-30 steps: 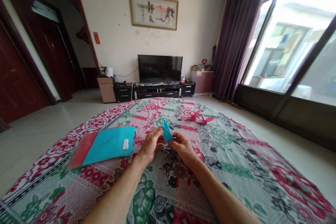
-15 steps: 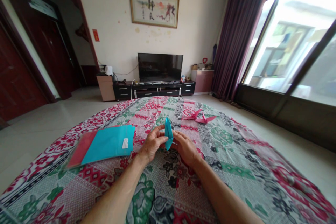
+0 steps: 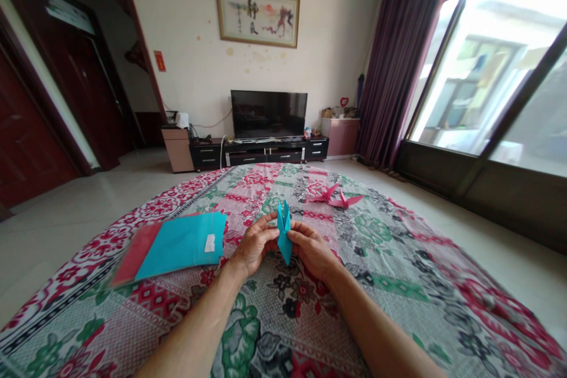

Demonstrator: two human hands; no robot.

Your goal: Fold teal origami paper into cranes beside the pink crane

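A folded blue origami paper (image 3: 284, 237) is held upright between my two hands over the middle of the table. It is a narrow diamond with two points parted at the top and one point at the bottom. My left hand (image 3: 256, 243) pinches its left edge between thumb and fingers. On the right edge, my right hand (image 3: 312, 247) grips it the same way, thumb in front. Two pink paper cranes (image 3: 338, 196) lie beyond my right hand. Left of my left hand rests a clear packet of blue and red paper sheets (image 3: 177, 246) with a white label.
A flowered cloth (image 3: 381, 307) covers the round table. Past the far edge stand a low black TV cabinet (image 3: 248, 156) and a television (image 3: 269, 114). A purple curtain (image 3: 385, 71) and a large window are on the right, dark red doors on the left.
The blue paper has been turned from a slim, edge-on view to a broader face, and its two top points now show apart. My right thumb and fingers have closed on its right edge.
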